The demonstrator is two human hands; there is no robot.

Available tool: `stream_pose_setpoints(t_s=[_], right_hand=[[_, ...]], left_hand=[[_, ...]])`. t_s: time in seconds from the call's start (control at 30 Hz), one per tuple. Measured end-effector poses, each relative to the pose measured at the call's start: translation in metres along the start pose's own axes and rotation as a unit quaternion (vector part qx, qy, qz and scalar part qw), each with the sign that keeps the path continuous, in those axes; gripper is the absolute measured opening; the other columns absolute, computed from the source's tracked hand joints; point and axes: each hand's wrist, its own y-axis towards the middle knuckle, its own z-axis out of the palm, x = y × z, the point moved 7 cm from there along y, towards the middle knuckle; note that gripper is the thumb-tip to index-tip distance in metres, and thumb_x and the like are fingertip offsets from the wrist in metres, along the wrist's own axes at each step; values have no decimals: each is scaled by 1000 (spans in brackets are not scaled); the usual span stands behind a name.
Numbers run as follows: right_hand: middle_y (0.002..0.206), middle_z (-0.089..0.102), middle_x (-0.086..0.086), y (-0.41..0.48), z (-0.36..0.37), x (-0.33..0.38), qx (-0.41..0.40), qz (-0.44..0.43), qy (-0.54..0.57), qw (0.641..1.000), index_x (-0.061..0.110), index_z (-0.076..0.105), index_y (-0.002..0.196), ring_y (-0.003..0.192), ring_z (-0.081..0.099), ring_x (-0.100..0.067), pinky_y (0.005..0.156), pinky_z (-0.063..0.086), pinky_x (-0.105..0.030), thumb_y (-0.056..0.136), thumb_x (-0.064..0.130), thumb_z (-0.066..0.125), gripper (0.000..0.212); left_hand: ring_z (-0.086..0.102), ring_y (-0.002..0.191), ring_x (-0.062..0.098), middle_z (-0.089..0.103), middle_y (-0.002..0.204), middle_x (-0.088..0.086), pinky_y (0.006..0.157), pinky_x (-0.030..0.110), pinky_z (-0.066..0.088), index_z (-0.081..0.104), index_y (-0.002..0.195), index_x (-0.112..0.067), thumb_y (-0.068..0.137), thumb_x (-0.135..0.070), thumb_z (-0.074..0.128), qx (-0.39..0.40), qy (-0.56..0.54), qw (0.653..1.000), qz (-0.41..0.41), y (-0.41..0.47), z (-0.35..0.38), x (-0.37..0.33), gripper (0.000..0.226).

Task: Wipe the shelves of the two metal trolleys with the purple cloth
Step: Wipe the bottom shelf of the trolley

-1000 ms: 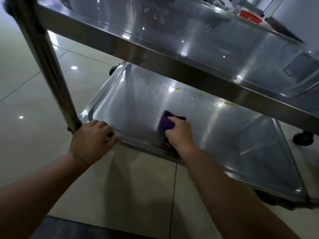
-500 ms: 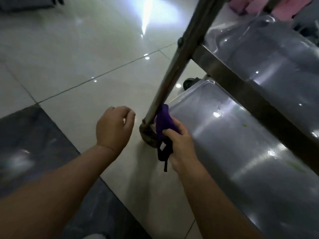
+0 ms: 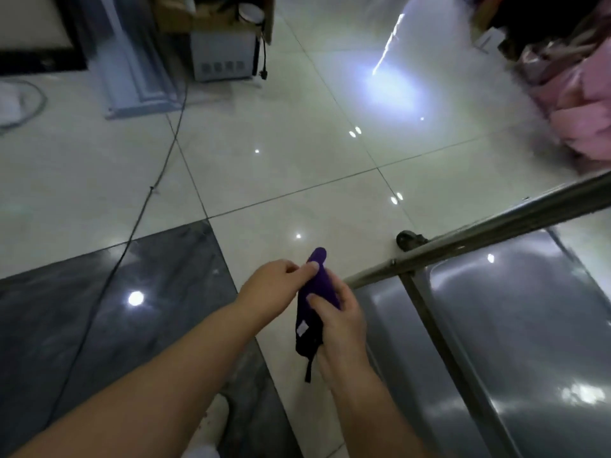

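Observation:
The purple cloth [image 3: 318, 294] hangs bunched in the air above the floor, left of the metal trolley [image 3: 515, 312]. My right hand [image 3: 340, 320] grips its middle, thumb across the front. My left hand [image 3: 276, 285] pinches the cloth's upper part between thumb and fingertips. A white tag and a dark strap show at the cloth's lower end. The trolley's steel shelves fill the lower right, with a top rail [image 3: 496, 229] running diagonally and a black caster [image 3: 410, 240] beyond its corner.
A black cable [image 3: 155, 183] runs across the glossy tiled floor on the left. Boxes and a grey appliance [image 3: 224, 57] stand at the back. Pink fabric [image 3: 582, 104] is piled at the upper right. A dark tile strip [image 3: 109, 312] lies at the lower left.
My right hand lifted the cloth off the lower shelf and away from the trolley post. My left hand let go of the shelf edge and took hold of the cloth. The view rose higher.

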Motion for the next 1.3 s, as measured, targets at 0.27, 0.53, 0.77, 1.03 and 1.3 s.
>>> stream_pose_setpoints(t_s=[0.27,0.53,0.77,1.03,1.3], right_hand=[[132,53,17,-91,98,209,121,-151,-134,972,43,45,130,122,51,1,100,47,-23,78,0,73,73],[130,47,14,-146,141,401,1,-188,-103,977,39,41,131,120,47,-6,101,43,-25,86,8,69,62],[128,49,9,-122,142,507,-11,-189,-55,980,28,33,141,117,51,-11,93,44,-25,85,16,71,69],[97,63,2,-44,106,585,-65,-198,-36,977,20,55,98,87,62,-12,65,48,-15,81,7,71,27],[99,65,-1,70,97,675,-96,-175,18,980,21,61,106,90,63,-12,66,47,-13,83,6,69,29]], left_hand=[[67,84,23,70,89,8,77,35,54,63,86,-19,88,-16,63,-42,-176,983,-30,-77,-153,-164,3],[66,81,20,69,87,3,69,33,56,62,87,-21,87,-21,67,-70,-161,984,19,-124,-284,-338,6],[68,79,18,70,85,2,58,24,51,63,92,-19,86,-22,68,-20,-128,987,92,-105,-304,-457,8],[69,78,15,71,85,1,64,26,56,64,92,-20,87,-20,66,45,-39,990,126,-22,-277,-555,5],[67,90,19,69,98,1,74,33,57,61,104,-23,91,-16,61,102,-28,984,142,107,-274,-650,15]])
